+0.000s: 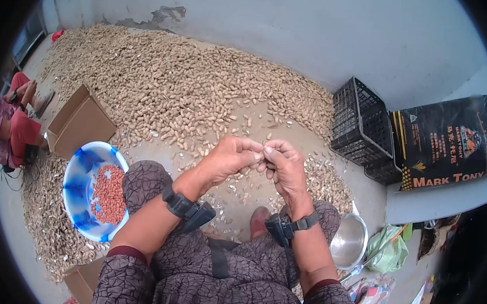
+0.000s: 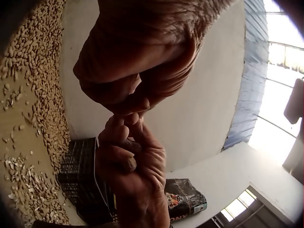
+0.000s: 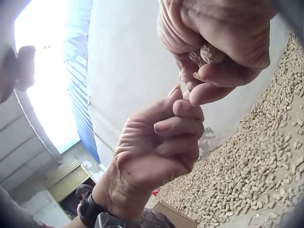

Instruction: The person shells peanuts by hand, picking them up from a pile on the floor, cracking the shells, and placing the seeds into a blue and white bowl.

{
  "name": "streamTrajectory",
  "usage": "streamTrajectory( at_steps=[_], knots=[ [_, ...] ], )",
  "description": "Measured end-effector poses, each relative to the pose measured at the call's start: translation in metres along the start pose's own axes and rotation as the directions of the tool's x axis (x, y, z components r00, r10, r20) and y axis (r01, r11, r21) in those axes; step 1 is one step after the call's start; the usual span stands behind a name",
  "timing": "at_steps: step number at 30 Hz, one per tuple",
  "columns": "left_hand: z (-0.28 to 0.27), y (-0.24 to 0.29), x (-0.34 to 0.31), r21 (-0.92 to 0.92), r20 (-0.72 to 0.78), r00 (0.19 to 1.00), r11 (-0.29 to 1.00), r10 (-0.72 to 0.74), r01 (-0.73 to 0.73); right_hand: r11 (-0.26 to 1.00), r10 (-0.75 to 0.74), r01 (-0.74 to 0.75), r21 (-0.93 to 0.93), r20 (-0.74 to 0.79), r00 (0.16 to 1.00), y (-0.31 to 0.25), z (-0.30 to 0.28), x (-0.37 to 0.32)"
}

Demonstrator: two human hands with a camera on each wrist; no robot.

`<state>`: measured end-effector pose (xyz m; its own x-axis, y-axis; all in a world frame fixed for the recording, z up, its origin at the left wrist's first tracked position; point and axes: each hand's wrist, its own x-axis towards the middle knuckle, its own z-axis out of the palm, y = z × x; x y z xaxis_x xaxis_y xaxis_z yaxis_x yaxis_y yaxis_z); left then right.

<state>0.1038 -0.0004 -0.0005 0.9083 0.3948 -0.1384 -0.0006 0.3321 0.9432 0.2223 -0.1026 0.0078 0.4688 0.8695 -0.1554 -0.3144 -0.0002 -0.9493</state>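
Observation:
My left hand (image 1: 225, 159) and right hand (image 1: 288, 168) meet fingertip to fingertip in front of my knees. Between the tips, a small brown peanut (image 3: 191, 85) is pinched by both hands, mostly hidden by the fingers. The right hand also keeps unshelled peanuts (image 3: 212, 54) tucked under its curled fingers; one peanut (image 2: 129, 164) peeks out in the left wrist view. To the left of my knee, a blue and white basin (image 1: 71, 198) holds shelled reddish kernels (image 1: 109, 194). A wide heap of unshelled peanuts (image 1: 165, 76) spreads over the floor ahead.
Black plastic crates (image 1: 360, 122) and a black printed sack (image 1: 448, 140) stand right, near the wall. A metal bowl (image 1: 349, 241) and a green bag (image 1: 388, 250) are by my right knee. A cardboard box (image 1: 80, 122) lies left, with another person (image 1: 22, 118) seated beyond.

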Motion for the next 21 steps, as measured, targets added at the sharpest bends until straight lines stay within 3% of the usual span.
streamTrajectory(
  at_steps=[3,7,11,14,16,21],
  knots=[
    [0.002,-0.002,-0.006,-0.091,-0.037,0.999,0.996,0.007,-0.01,1.0,0.018,-0.018,0.001,-0.012,1.0,0.004,0.003,0.003],
    [0.004,-0.007,-0.005,-0.047,-0.169,0.985,0.998,0.04,-0.049,0.996,0.05,-0.053,-0.074,-0.043,0.998,0.003,0.006,0.004],
    [0.001,-0.014,0.003,0.059,-0.242,0.968,0.996,0.072,-0.06,0.998,0.048,-0.051,-0.028,-0.093,0.995,-0.01,0.001,0.003],
    [0.003,-0.012,0.002,0.18,-0.212,0.975,0.983,0.065,-0.027,0.998,0.033,-0.038,-0.059,-0.077,0.996,-0.01,-0.003,0.003],
    [0.004,-0.01,0.003,0.191,-0.188,0.98,0.981,0.07,-0.033,0.977,0.076,-0.085,-0.195,-0.052,0.996,-0.004,-0.004,0.004],
    [0.005,-0.008,0.008,0.27,-0.183,0.978,0.962,0.102,-0.049,0.973,0.072,-0.082,-0.214,-0.056,0.996,-0.004,-0.005,0.006]
  ],
)
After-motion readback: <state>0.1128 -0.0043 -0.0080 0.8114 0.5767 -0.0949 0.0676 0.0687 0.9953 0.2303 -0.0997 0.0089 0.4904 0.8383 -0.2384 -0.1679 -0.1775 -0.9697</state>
